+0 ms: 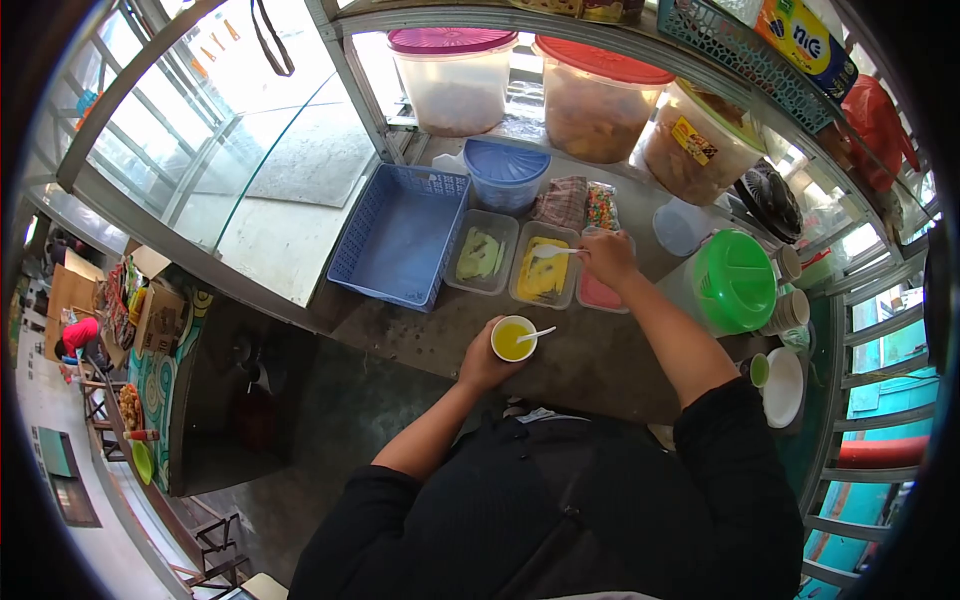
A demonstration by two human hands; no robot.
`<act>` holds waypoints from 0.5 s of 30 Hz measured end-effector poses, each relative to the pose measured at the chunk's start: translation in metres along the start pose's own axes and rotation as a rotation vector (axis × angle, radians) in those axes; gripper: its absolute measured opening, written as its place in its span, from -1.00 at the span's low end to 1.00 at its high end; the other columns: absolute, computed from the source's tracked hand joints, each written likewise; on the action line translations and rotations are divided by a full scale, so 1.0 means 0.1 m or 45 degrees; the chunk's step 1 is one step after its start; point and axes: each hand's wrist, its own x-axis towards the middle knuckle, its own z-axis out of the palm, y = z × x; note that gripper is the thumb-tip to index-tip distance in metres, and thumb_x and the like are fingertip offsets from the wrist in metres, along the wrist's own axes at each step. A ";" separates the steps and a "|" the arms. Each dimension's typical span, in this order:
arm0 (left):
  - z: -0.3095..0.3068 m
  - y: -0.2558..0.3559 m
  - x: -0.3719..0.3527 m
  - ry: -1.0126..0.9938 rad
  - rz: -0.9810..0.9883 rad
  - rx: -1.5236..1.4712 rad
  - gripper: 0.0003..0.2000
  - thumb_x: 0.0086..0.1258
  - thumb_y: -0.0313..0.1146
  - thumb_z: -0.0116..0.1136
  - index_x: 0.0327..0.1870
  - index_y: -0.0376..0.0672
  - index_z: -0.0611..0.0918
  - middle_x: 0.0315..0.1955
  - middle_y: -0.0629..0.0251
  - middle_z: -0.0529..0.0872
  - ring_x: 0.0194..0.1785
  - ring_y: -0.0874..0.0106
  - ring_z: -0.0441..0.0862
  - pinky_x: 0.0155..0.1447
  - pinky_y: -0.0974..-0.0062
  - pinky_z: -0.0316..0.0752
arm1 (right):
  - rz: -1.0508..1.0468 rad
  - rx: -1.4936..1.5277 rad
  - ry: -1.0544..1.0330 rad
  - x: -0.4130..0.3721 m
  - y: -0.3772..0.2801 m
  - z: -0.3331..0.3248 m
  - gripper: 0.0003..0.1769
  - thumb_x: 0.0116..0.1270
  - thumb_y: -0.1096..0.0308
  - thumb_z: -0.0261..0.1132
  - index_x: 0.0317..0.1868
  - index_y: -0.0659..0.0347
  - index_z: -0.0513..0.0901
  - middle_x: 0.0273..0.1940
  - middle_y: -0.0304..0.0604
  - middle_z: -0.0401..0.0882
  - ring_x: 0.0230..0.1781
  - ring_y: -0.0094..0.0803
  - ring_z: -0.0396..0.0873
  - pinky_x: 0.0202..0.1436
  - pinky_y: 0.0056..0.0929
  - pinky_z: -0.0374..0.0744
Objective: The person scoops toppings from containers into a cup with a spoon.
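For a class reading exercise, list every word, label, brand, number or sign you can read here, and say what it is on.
"nic": blue and yellow packet, upper right.
Yellow label on the tub: too small to read.
Print on the cardboard box, left: too blurred to read.

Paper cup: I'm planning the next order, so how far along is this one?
Looks done: the cup already holds yellow liquid and a cup spoon.
In hand: the left hand holds the cup; the right hand has a white spoon in the yellow tub.
Left, probably: moving a scoop across. Whether the green tub is needed, I can't tell.
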 end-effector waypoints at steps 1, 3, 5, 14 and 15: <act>0.00 -0.01 0.00 0.006 0.029 0.024 -0.25 0.07 -0.24 0.65 0.30 -0.20 0.48 0.10 0.11 0.71 0.19 0.18 0.70 0.26 0.29 0.58 | 0.062 0.048 0.014 -0.03 0.01 0.03 -0.81 0.33 0.14 0.40 -0.18 0.00 0.83 -0.17 -0.17 0.76 -0.02 -0.18 0.71 0.05 -0.05 0.55; 0.00 0.00 0.01 0.008 0.058 0.048 -0.24 0.08 -0.23 0.66 0.29 -0.21 0.47 0.07 0.11 0.71 0.17 0.19 0.71 0.25 0.29 0.58 | 0.187 0.141 0.045 -0.09 0.05 0.16 -0.80 0.33 0.14 0.40 -0.23 0.05 0.83 -0.19 -0.10 0.78 -0.12 -0.18 0.73 0.04 -0.09 0.61; -0.01 0.03 0.01 0.003 0.053 0.052 -0.24 0.08 -0.23 0.66 0.29 -0.21 0.47 0.08 0.10 0.71 0.17 0.18 0.71 0.25 0.28 0.58 | 0.202 0.239 0.077 -0.15 0.06 0.33 -0.78 0.35 0.12 0.37 -0.19 0.02 0.84 -0.19 -0.13 0.79 -0.10 -0.14 0.74 0.06 -0.03 0.59; -0.01 0.00 -0.01 -0.007 0.051 -0.004 -0.24 0.09 -0.23 0.66 0.30 -0.22 0.46 0.09 0.10 0.71 0.19 0.19 0.70 0.26 0.28 0.57 | 0.147 0.322 0.089 -0.33 -0.02 0.55 -0.77 0.36 0.05 0.37 -0.26 -0.07 0.88 -0.24 -0.21 0.80 -0.12 -0.19 0.74 0.54 0.22 0.08; -0.01 0.01 0.00 -0.003 0.065 0.014 -0.23 0.09 -0.23 0.66 0.30 -0.22 0.46 0.10 0.10 0.70 0.19 0.19 0.70 0.27 0.28 0.57 | 0.131 0.320 0.092 -0.36 -0.03 0.55 -0.77 0.35 0.05 0.37 -0.27 -0.08 0.88 -0.25 -0.22 0.80 -0.12 -0.19 0.74 0.56 0.25 0.00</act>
